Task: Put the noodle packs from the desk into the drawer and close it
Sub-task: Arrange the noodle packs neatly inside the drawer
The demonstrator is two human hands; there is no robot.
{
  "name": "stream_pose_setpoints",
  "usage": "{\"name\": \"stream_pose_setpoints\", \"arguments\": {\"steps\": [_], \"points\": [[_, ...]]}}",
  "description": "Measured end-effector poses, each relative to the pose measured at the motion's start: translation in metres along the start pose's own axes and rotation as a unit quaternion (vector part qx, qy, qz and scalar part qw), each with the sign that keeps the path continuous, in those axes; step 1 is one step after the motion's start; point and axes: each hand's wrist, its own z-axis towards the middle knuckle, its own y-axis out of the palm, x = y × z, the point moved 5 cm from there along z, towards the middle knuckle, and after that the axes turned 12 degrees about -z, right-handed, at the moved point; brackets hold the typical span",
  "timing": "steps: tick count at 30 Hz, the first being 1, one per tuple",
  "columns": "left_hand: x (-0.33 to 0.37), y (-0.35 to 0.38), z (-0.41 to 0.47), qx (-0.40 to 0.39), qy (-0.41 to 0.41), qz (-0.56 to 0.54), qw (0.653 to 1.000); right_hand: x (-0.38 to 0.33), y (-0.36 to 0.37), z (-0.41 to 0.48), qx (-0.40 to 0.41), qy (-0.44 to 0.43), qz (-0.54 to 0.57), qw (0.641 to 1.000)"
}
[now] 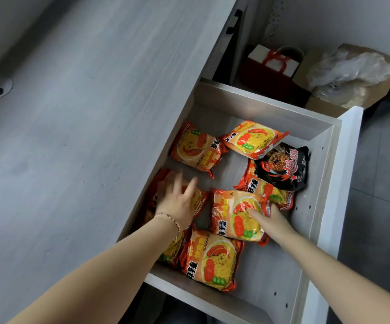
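The drawer (329,160) stands pulled out beside the grey desk (72,136). Inside lie several orange-yellow noodle packs and one black noodle pack (282,167) at the far right. My left hand (180,197) rests with spread fingers on an orange pack (199,197) at the drawer's left side, partly covering it. My right hand (268,218) grips the right edge of another orange pack (233,216) in the middle, thumb on top, fingers under it. A further orange pack (212,260) lies nearest me.
The desk top shows a round cable hole (1,88) at the left. Beyond the drawer, on the floor, stand a red-and-white gift bag (273,66) and a cardboard box (376,94) stuffed with plastic wrap. Dark floor tiles (376,230) lie to the right.
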Motion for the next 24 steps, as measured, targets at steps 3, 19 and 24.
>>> {"name": "stream_pose_setpoints", "arguments": {"steps": [3, 19, 24], "points": [[0.006, 0.004, 0.017, -0.131, -0.019, -0.001, 0.991, -0.003, 0.015, 0.002, -0.005, 0.022, 0.007, 1.000], [-0.003, 0.007, 0.040, -0.032, 0.050, 0.085, 0.995, -0.017, 0.027, 0.004, 0.059, -0.068, -0.060, 0.994], [0.001, -0.001, 0.043, -0.061, 0.087, 0.076, 0.991, -0.025, 0.028, 0.004, -0.012, -0.094, -0.198, 0.976]]}}
